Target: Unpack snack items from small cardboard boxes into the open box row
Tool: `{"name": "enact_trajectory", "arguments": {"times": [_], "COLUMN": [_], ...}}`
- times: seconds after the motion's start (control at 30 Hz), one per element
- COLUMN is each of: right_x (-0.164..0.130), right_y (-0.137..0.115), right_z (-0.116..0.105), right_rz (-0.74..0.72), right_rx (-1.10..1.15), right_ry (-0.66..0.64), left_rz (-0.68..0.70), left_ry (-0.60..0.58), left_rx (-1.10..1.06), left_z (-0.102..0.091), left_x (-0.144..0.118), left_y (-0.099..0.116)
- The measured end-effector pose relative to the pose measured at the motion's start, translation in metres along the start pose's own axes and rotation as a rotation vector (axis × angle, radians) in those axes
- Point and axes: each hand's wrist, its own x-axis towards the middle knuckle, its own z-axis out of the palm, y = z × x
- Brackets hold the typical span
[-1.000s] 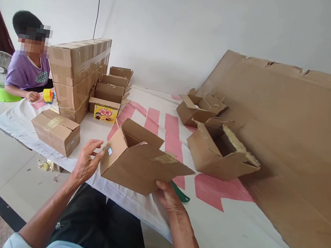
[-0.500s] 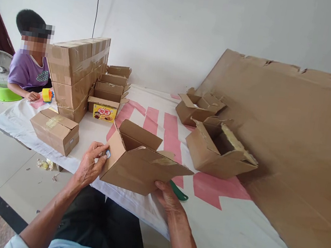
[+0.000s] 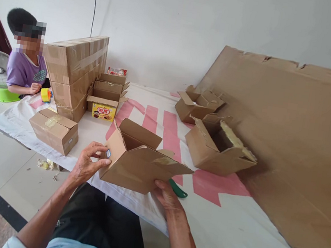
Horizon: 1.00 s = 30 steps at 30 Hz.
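An open cardboard box (image 3: 137, 165) sits tilted at lower centre of the frame. The left hand (image 3: 86, 165) pinches its left corner; the right hand (image 3: 165, 194) grips its lower edge. A green object (image 3: 178, 189) lies just behind on the white sheet (image 3: 230, 229).

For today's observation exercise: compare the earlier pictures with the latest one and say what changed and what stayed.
The left hand closed in from just off the open carton and now pinches its left end wall. The right hand kept its grip under the carton's near edge. The other boxes stayed put.
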Motion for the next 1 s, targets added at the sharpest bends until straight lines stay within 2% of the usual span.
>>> {"name": "enact_trajectory", "arguments": {"times": [0.47, 0.77, 1.0], "right_x": [-0.0058, -0.0055, -0.0055], "right_y": [-0.0051, -0.0049, -0.0034], "right_z": [0.0064, 0.0062, 0.0045], "right_rz": [0.005, -0.003, 0.005], "right_rx": [-0.068, -0.065, -0.066], "right_ry": [0.000, 0.005, 0.009], "left_rz": [0.005, -0.014, 0.005], "left_ry": [0.031, -0.024, -0.004], "left_rx": [0.008, 0.026, 0.030], "left_z": [0.0020, -0.0022, -0.0026], "left_x": [-0.0004, 0.0010, 0.0023], "left_y": [-0.0039, 0.0015, -0.0016]}}
